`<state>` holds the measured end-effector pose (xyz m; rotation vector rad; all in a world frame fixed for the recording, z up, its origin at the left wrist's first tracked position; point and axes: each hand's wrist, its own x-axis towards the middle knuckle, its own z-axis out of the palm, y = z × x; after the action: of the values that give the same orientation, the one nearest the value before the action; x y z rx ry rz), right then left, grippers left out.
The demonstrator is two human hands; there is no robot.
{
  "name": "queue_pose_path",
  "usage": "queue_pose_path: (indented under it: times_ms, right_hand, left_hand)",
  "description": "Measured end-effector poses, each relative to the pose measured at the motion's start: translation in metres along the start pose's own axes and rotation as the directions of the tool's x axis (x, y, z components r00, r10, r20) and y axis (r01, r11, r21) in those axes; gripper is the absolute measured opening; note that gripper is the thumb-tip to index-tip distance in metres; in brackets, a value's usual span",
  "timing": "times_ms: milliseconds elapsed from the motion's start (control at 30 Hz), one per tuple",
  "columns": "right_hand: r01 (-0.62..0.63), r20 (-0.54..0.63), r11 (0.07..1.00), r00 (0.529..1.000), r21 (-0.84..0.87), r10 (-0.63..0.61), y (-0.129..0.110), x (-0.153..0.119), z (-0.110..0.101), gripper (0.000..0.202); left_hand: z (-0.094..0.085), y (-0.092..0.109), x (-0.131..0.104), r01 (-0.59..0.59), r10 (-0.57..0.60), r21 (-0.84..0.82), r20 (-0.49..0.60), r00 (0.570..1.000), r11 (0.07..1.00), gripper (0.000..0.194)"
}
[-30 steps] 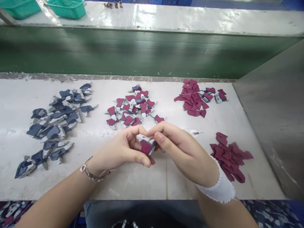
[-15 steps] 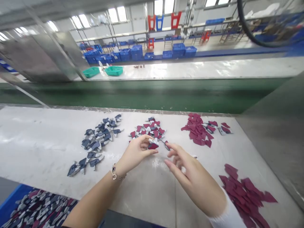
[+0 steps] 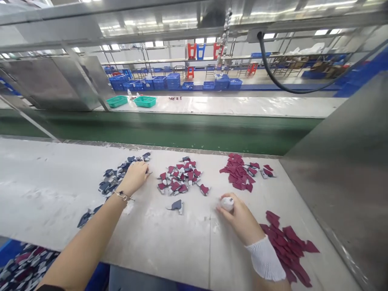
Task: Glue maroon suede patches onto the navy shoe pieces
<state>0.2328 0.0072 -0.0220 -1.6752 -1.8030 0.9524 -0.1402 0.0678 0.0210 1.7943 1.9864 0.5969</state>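
My left hand [image 3: 136,177] is over the pile of navy-and-grey pieces [image 3: 107,185], its fingers curled down and pressed together among them. What lies between those fingertips is mostly hidden. My right hand [image 3: 241,218] is wrapped round a small white bottle-like thing [image 3: 227,203] with a dark spot at its end, just above the table. Between the hands, a lone navy-and-grey piece [image 3: 176,205] lies on the table. Behind it is a heap of maroon-and-grey pieces [image 3: 178,176], with one maroon piece [image 3: 204,189] slightly apart on the right.
Flat maroon cut pieces lie in a far pile [image 3: 238,171] and a near pile [image 3: 291,246] on the right. A blue bin [image 3: 9,248] full of mixed pieces stands lower left. A metal panel [image 3: 342,182] bounds the right side; a green strip [image 3: 182,129] runs behind the table.
My left hand has let go of the maroon piece and moved left to the navy pile. My right hand now holds the white bottle-like thing. A navy piece now lies in the middle.
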Motion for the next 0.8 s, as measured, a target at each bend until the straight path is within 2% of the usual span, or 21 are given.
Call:
queue_pose_path:
  times_ms: [100,167,300,433,567,633,667,733,800]
  right_hand:
    - [-0.022,0.013,0.999,1.0,0.042,0.022,-0.01,-0.013,-0.009,0.034]
    - [-0.038,-0.013,0.997,0.999,0.065,0.039,-0.021,-0.025,-0.018,0.044]
    - [-0.041,-0.053,0.992,0.997,0.12,0.048,-0.052,-0.041,-0.037,0.054]
    - [0.085,-0.064,0.972,0.995,0.219,-0.072,-0.071,-0.035,-0.052,0.048]
    - [0.069,-0.1,0.93,0.994,0.362,-0.035,-0.069,-0.023,-0.058,0.036]
    - [0.09,-0.124,0.924,0.991,0.372,-0.047,-0.065,-0.022,-0.058,0.028]
    - [0.108,-0.133,0.925,0.989,0.365,-0.063,-0.064,-0.023,-0.058,0.027]
    - [0.135,-0.13,0.924,0.987,0.359,-0.094,-0.063,-0.03,-0.055,0.027]
    - [0.137,-0.122,0.929,0.987,0.343,-0.101,-0.064,-0.039,-0.049,0.029]
  left_hand:
    - [-0.004,0.012,-0.012,0.003,0.005,-0.203,0.041,0.999,0.979,0.031]
    - [-0.001,0.028,-0.025,0.01,0.027,-0.379,0.092,0.995,0.925,0.04]
    - [0.027,0.07,-0.048,0.114,0.085,-0.645,0.268,0.96,0.755,0.057]
    - [0.058,0.098,-0.059,0.194,0.099,-0.74,0.332,0.938,0.644,0.048]
    - [0.07,0.099,-0.064,0.25,0.153,-0.773,0.407,0.901,0.582,0.074]
    - [0.073,0.096,-0.068,0.244,0.172,-0.762,0.421,0.89,0.6,0.076]
    - [0.073,0.094,-0.069,0.216,0.172,-0.74,0.409,0.896,0.637,0.072]
    - [0.075,0.092,-0.072,0.122,0.182,-0.675,0.362,0.914,0.728,0.066]
    - [0.078,0.092,-0.074,0.041,0.208,-0.623,0.321,0.924,0.781,0.06]
